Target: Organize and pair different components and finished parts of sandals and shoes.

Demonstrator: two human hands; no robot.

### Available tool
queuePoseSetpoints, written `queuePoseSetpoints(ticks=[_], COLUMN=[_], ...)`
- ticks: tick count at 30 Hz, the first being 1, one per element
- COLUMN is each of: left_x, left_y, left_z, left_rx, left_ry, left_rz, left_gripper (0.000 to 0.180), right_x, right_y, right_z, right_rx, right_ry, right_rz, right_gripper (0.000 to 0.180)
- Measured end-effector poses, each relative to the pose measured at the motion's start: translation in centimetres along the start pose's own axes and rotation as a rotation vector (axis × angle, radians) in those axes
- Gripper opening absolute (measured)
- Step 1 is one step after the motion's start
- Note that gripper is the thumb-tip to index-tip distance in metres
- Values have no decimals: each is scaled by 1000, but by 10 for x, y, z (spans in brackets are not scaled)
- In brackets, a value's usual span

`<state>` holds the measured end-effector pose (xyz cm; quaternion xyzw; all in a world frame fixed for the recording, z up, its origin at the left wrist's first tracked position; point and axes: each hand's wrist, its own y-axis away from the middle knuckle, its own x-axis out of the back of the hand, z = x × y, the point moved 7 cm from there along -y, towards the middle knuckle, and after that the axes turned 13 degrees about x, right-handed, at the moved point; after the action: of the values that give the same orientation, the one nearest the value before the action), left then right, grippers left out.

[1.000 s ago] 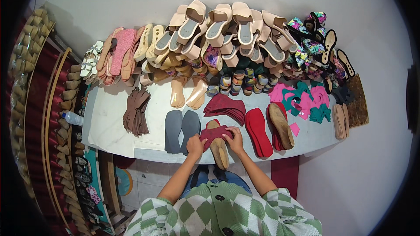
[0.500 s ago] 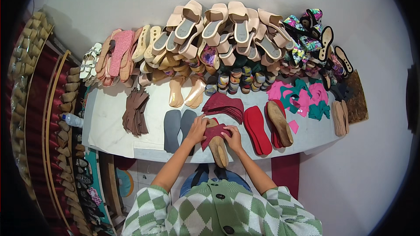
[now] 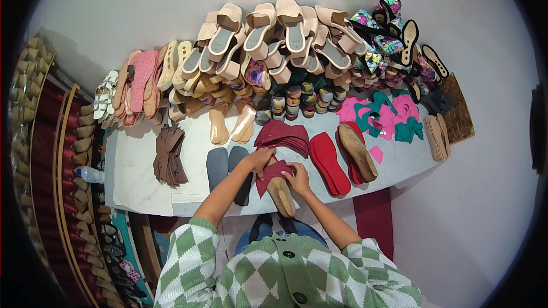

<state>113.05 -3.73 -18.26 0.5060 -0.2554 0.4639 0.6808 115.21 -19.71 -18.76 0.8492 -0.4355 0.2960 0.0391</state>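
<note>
A wooden shoe last point(image 3: 281, 198) lies at the table's near edge, its rounded heel end toward me. Draped across its upper part is a maroon shoe-upper piece point(image 3: 274, 172). My left hand point(image 3: 258, 161) grips the piece's left side, its fingers reaching over the far end of the last. On the right side, my right hand point(image 3: 298, 179) pinches the piece's edge between thumb and fingers. Just beyond lies a fanned stack of maroon upper pieces point(image 3: 283, 137). Grey soles point(image 3: 217, 166) rest beside my left forearm, which partly covers one of them.
Red soles point(image 3: 330, 165) and another wooden last point(image 3: 358, 151) lie to the right. Pink and green scraps point(image 3: 381, 115) are farther right. Brown strips point(image 3: 170, 157) sit left. Heeled sandals point(image 3: 295, 28) pile along the wall. A bottle point(image 3: 90, 174) stands by the left rack.
The view has turned slightly, shifting the table's things leftward. My left fingers have moved toward the far end of the last, while my right hand stays at the maroon piece's right edge.
</note>
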Motion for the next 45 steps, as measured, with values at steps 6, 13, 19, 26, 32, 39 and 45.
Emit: queuePoseSetpoints(ticks=[6,13,19,26,32,39,45], left_x=[-8,9,25,39,44,39,38], left_y=[-6,19,40,48,47,41,38], left_z=[-8,0,7,28,35,35,36], left_rx=[-118,-161,-195,-222,-240,-243,-235], left_ry=[87,228,260,222,214,198,207], left_rz=[-50,78,193,184,177,134,114], left_gripper=[109,100,95,93,95,99,99], right_x=[-11,-23,-27,-15,-17,-9,-14], right_y=[3,7,10,14,10,-9,-11], right_z=[19,23,8,9,24,27,34], right_rx=[-145,-244,-356,-526,-465,-307,-249], right_ry=[-201,-355,-659,-938,-894,-723,-610], right_rz=[-7,-100,-201,-217,-234,-241,-214], right_gripper=[52,60,51,26,18,16,15])
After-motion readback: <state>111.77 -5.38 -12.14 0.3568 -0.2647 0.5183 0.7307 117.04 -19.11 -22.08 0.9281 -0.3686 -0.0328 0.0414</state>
